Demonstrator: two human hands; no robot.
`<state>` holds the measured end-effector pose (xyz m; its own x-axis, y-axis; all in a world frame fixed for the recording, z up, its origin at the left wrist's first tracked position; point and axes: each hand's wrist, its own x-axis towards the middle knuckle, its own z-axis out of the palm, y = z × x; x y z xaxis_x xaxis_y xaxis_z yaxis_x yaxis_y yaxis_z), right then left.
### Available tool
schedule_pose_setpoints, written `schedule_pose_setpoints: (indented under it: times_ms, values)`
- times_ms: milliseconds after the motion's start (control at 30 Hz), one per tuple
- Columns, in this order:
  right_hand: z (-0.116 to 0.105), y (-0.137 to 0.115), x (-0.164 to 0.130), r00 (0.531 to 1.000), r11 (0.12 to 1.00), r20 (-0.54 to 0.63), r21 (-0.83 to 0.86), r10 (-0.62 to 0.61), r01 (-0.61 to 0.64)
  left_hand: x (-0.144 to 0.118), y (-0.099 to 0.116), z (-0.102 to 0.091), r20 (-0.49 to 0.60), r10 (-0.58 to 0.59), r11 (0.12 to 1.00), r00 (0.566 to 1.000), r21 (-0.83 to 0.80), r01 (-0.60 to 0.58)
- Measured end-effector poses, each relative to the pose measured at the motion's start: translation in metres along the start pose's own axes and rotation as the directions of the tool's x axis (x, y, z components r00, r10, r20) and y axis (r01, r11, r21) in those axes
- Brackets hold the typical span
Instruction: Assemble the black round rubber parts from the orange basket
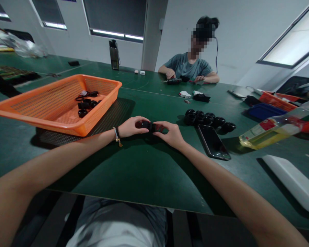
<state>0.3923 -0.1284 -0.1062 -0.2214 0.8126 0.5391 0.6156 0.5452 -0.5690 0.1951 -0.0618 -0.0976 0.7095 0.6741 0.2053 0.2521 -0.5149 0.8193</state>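
Note:
My left hand (pixel 132 127) and my right hand (pixel 171 133) meet over the green table (pixel 144 171), both closed on a small black cylindrical part (pixel 150 126) held between them. A reddish piece shows at its right end, under my right fingers. A bracelet sits on my left wrist. To the right lies a cluster of several similar black round parts (pixel 208 120). An orange mesh basket (pixel 41 109) at my left holds more black parts (pixel 87 101).
A black phone (pixel 213 142) lies face up right of my hands. A clear bottle of yellow liquid (pixel 275 132) lies on its side. A white flat object (pixel 293 181) sits at right. Across the table a person (pixel 190 65) handles black items. A dark bottle (pixel 114 55) stands far back.

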Motion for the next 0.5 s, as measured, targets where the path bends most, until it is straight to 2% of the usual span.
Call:
schedule_pose_setpoints:
  times_ms: [500]
  values:
    - [0.0004, 0.0003, 0.0001, 1.0, 1.0, 0.004, 0.008, 0.005, -0.005, -0.0007, 0.0003, -0.0002, -0.007, 0.008, 1.0, 1.0, 0.007, -0.008]
